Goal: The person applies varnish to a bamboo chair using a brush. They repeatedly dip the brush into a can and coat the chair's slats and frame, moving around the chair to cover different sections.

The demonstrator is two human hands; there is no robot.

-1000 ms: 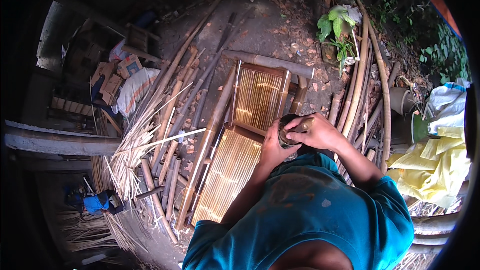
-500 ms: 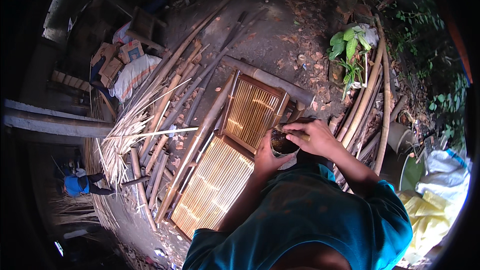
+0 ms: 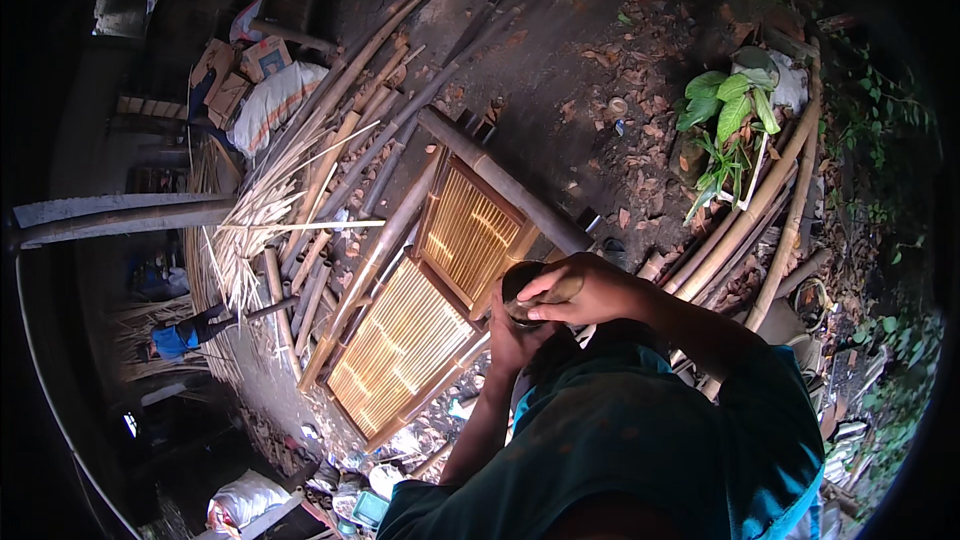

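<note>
Our left hand (image 3: 510, 336) curls its fingers round a dark cup (image 3: 520, 284) near the bamboo frame (image 3: 445, 287); our right hand (image 3: 590, 290) bends over it, pinching what we cannot tell. The frame's panels (image 3: 400, 350) look fully slatted; what remains is unclear.

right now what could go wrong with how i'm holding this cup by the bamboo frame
The dark cup could tip: the left hand holds it while the fingers of the right hand are at its mouth. Anything inside, which I can't make out, might spill onto the bamboo frame, since the cup appears near its edge. Stepping around to the far side, you might trip on the loose poles on the ground.
</note>
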